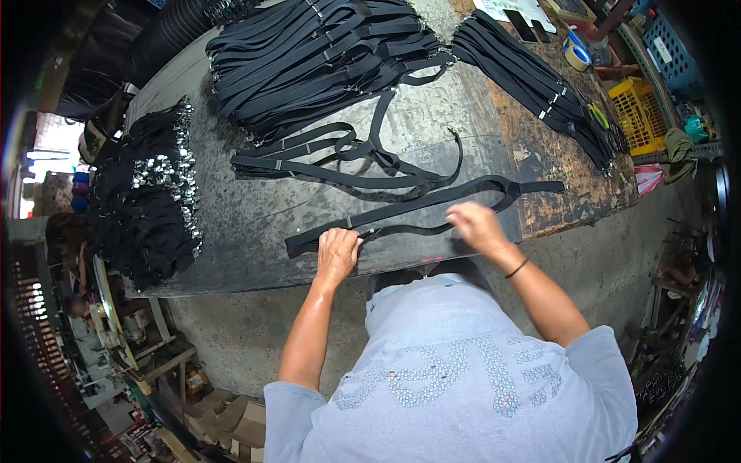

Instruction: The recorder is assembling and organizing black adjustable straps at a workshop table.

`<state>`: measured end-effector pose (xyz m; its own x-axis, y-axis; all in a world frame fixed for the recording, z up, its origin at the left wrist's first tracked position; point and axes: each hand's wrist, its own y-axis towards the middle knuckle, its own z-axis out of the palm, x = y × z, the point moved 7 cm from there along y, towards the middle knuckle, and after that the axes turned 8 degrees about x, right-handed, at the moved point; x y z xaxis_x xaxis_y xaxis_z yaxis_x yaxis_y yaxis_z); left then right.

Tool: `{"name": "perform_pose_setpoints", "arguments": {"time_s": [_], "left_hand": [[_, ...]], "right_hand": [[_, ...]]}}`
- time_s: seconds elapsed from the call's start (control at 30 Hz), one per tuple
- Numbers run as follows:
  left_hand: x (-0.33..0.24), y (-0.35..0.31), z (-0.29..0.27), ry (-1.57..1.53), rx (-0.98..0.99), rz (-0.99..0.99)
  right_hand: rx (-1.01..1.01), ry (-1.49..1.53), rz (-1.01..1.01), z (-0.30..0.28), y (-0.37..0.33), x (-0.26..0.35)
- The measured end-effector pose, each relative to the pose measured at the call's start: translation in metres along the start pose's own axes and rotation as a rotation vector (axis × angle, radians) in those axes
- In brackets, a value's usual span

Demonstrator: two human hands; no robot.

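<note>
A pair of black elastic suspenders (421,203) lies stretched along the near edge of the worktable, its straps meeting at a joint on the right with a short tail beyond. My left hand (338,251) is closed over the strap near its folded left end, close to a metal slider. Further right, my right hand (476,227) pinches the lower strap between thumb and fingers; part of the grip is hidden. Just beyond, another loosely looped pair of black suspenders (332,171) rests on the table.
A large pile of black suspenders (324,58) covers the back of the worktable (255,208). Black straps with shiny metal clips (158,185) are heaped at left. Another bundle (532,85) lies right, near a phone (520,26), tape roll (577,57) and yellow basket (637,116).
</note>
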<state>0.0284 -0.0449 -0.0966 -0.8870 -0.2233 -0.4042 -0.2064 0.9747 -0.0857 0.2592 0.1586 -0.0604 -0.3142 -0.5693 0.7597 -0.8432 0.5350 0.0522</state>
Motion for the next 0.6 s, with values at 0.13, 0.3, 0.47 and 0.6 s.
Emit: {"name": "perform_pose_setpoints", "arguments": {"time_s": [0.13,0.3,0.47,0.6], "left_hand": [[-0.006,0.008,-0.008,-0.244,0.298,-0.187],[-0.015,0.014,-0.019,-0.478,0.26,-0.151],[-0.024,0.013,-0.029,-0.513,0.242,-0.138],[-0.024,0.014,-0.024,-0.557,0.264,-0.121]], "right_hand": [[0.151,0.144,-0.09,0.076,0.024,0.061],[0.397,0.019,-0.069,0.127,0.041,0.071],[0.355,-0.055,0.026,0.128,0.045,0.078],[0.353,-0.102,0.095,0.129,0.044,0.082]]}}
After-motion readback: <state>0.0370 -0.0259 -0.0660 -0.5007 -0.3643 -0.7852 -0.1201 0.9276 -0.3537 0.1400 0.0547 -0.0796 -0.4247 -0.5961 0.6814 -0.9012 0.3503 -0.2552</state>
